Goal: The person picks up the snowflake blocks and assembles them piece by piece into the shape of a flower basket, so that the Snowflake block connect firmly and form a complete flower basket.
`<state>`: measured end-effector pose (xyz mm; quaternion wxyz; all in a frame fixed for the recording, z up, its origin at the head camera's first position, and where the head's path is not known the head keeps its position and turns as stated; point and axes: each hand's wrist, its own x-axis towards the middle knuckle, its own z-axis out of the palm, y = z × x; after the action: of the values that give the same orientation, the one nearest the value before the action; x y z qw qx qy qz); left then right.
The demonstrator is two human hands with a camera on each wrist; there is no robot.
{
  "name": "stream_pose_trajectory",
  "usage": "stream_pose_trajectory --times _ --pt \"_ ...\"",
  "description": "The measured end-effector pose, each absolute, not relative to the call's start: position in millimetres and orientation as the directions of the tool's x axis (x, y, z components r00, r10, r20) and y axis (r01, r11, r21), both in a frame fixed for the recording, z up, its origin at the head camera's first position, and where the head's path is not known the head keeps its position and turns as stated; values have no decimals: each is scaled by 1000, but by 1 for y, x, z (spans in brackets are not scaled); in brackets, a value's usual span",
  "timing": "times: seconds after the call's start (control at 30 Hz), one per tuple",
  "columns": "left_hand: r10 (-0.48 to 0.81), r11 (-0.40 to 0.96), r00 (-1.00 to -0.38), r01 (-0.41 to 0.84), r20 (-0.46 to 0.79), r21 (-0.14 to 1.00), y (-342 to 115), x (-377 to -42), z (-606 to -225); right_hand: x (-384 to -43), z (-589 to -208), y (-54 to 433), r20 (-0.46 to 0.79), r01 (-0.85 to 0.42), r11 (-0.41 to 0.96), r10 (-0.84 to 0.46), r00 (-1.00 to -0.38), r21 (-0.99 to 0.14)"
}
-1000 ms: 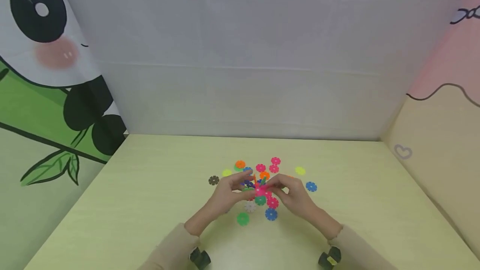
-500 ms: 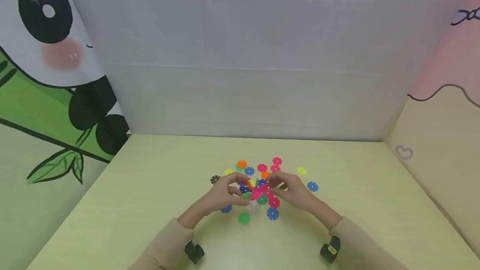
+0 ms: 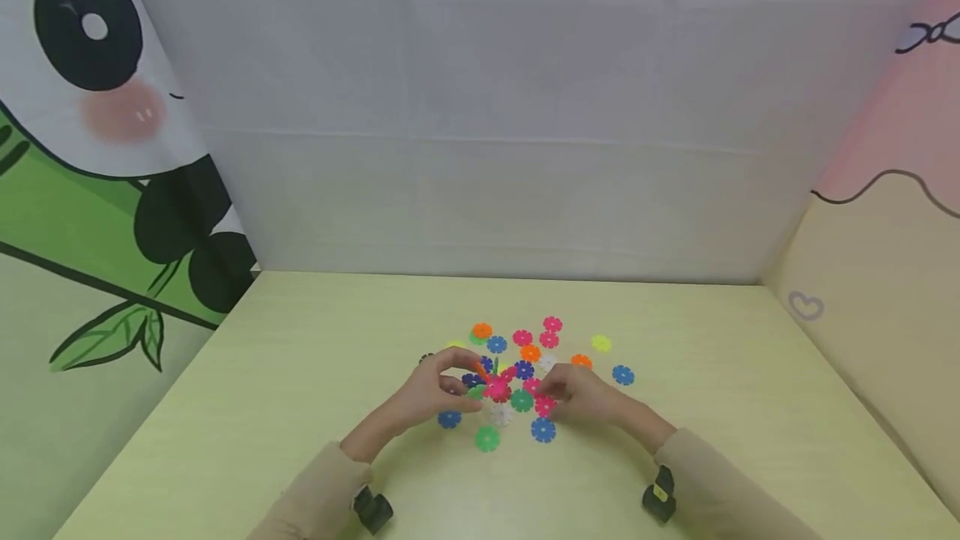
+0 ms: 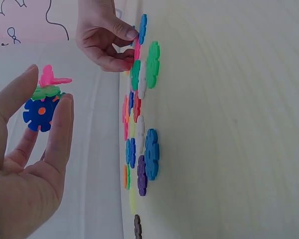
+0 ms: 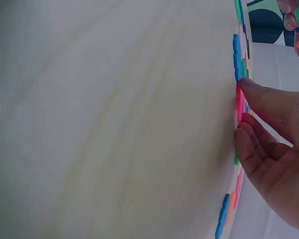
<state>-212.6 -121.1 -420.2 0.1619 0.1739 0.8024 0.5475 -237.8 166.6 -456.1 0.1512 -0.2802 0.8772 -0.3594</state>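
In the head view my left hand [image 3: 423, 397] holds a small cluster of joined plastic snowflake discs [image 3: 497, 388] above the table. Pink, green, blue and orange pieces show in that cluster [image 4: 42, 113] in the left wrist view, between thumb and fingers. My right hand [image 3: 588, 397] is down at the right side of the loose discs. Its thumb and fingertips pinch a pink snowflake disc [image 5: 239, 102] at the table surface, beside a blue disc [image 5: 236, 57]. The fingers partly cover that pink disc.
Several loose snowflake discs lie flat around the hands, among them a green disc [image 3: 487, 438], a blue disc [image 3: 623, 375], a yellow disc [image 3: 601, 343] and an orange disc [image 3: 581, 362]. A white sheet [image 3: 480, 132] stands behind the pale table [image 3: 337, 323].
My hands have moved apart. The left hand has shifted left with the joined discs; the right has let go of them and gone down to a pink disc on the table.
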Motion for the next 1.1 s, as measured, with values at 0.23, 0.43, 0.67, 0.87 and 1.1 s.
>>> stream_pose_trajectory --times 0.23,0.43,0.67,0.87,1.1 --pt "471 320 -880 115 -53 940 -124 -209 -419 -234 -453 162 -53 -399 600 -595 -802 -693" --pt "469 308 -881 93 -66 947 -124 -207 -420 -232 -450 162 -31 -408 589 -593 -804 -697" --pt "471 300 -881 106 -51 948 -118 -207 -419 -232 -445 166 63 -459 551 -591 -804 -697" --pt "430 263 -903 112 -12 958 -109 -207 -421 -226 -432 160 225 -459 470 -472 -853 -754" --pt "390 214 -921 88 -2 973 -97 -207 -423 -214 -420 143 328 -459 376 -364 -872 -805"
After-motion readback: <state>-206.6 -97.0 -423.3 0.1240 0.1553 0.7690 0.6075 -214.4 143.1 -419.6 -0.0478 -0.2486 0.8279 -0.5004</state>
